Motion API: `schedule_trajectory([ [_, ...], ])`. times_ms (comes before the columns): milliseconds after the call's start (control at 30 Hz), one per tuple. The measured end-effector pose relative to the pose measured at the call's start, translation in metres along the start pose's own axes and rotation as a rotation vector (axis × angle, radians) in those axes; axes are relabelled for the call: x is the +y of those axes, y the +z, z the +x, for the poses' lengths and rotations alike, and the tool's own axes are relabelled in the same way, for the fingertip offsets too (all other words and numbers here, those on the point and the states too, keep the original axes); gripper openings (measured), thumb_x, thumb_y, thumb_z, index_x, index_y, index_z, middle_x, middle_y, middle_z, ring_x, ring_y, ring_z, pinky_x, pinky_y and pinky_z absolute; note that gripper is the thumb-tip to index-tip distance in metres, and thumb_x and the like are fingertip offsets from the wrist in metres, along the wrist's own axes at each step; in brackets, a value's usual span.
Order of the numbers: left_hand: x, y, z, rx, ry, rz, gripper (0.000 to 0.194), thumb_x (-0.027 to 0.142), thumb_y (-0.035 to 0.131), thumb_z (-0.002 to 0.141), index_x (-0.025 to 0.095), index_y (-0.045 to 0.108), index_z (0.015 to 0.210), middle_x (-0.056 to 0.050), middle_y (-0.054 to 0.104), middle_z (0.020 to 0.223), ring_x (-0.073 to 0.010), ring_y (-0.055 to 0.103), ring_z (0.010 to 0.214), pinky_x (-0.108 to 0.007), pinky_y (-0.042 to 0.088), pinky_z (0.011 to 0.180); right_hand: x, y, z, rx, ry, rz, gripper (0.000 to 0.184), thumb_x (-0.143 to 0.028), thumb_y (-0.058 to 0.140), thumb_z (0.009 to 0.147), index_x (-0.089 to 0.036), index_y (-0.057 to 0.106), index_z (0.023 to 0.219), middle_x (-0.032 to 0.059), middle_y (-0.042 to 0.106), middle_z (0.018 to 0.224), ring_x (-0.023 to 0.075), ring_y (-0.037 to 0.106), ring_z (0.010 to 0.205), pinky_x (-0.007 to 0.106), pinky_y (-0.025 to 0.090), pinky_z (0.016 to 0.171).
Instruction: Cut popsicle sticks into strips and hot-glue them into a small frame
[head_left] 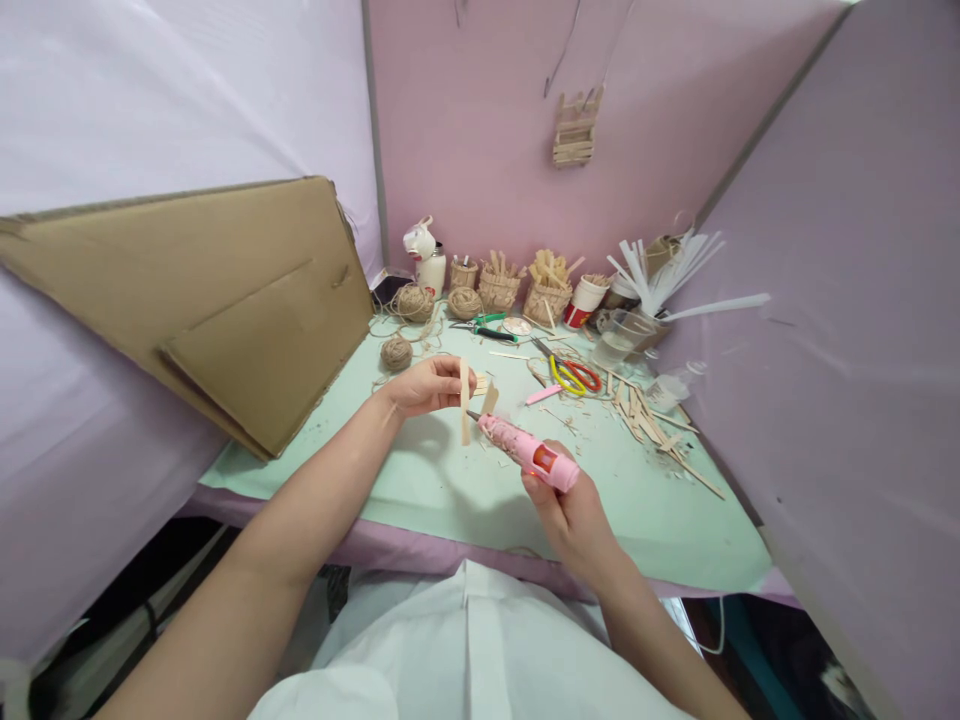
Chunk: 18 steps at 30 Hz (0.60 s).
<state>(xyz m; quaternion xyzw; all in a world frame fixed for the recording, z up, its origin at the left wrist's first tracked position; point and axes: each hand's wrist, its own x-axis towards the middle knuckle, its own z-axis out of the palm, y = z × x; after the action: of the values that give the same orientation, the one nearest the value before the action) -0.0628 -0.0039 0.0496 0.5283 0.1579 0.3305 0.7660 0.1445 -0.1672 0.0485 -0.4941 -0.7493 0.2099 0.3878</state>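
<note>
Between the thumb and fingers of my left hand [427, 386] is a flat wooden craft stick [465, 415], held upright above the table. My right hand [566, 510] is wrapped round a pink hot glue gun [525, 447], whose dark nozzle points left at the stick. The nozzle tip is at the stick or very close; I cannot tell if they touch. Just behind the nozzle, another short wooden piece [490, 400] shows, tilted. Part of a small stick assembly [481, 383] is visible beyond my left fingers, which partly hide it.
Scissors [570, 375], green-handled pliers [487, 328] and a pink cutter [544, 395] lie on the mint table [450, 510]. Loose sticks [645, 415] are scattered right. Twine balls [396, 352], stick-filled baskets [547, 300] and a cup of glue sticks [626, 335] stand behind. Cardboard [277, 310] leans left.
</note>
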Motion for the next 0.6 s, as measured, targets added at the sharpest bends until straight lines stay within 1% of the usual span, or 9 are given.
schedule_trajectory([
  [133,0.0,-0.0006,0.0001,0.022,0.005,-0.016,0.024,0.023,0.082,0.057,0.011,0.067,0.071,-0.002,0.06,0.069,-0.0092,0.057,0.063,-0.02,0.045,0.059,-0.0014,-0.0009,-0.0002,-0.035,0.028,0.014,0.033,-0.04,0.034,0.094,-0.018,0.057,0.106,0.0037,0.05,0.078,0.0183,0.047,0.073,0.031,0.04,0.069],
  [233,-0.0004,-0.0016,0.0001,0.02,0.009,-0.02,0.024,0.023,0.082,0.057,0.011,0.067,0.072,-0.002,0.061,0.069,-0.0095,0.057,0.064,-0.021,0.045,0.06,-0.0007,-0.0006,-0.0006,-0.039,0.026,0.005,0.032,-0.039,0.034,0.094,-0.019,0.057,0.104,0.0044,0.052,0.081,0.0183,0.048,0.075,0.032,0.041,0.07],
  [400,-0.0001,-0.0009,0.0001,0.017,0.016,-0.016,0.025,0.023,0.082,0.056,0.011,0.067,0.072,-0.002,0.061,0.069,-0.0094,0.057,0.063,-0.021,0.045,0.06,0.0004,-0.0004,-0.001,-0.029,0.027,-0.026,0.032,-0.039,0.035,0.093,-0.019,0.058,0.103,0.0048,0.055,0.081,0.0183,0.05,0.073,0.031,0.042,0.069],
  [600,0.0013,-0.0003,-0.0007,0.042,0.016,-0.02,0.027,0.023,0.083,0.055,0.011,0.066,0.072,-0.002,0.061,0.069,-0.0092,0.058,0.064,-0.021,0.046,0.06,-0.0014,-0.0025,-0.0019,-0.032,0.019,-0.04,0.031,-0.039,0.036,0.093,-0.021,0.058,0.106,0.0058,0.057,0.083,0.0198,0.051,0.076,0.031,0.042,0.069],
])
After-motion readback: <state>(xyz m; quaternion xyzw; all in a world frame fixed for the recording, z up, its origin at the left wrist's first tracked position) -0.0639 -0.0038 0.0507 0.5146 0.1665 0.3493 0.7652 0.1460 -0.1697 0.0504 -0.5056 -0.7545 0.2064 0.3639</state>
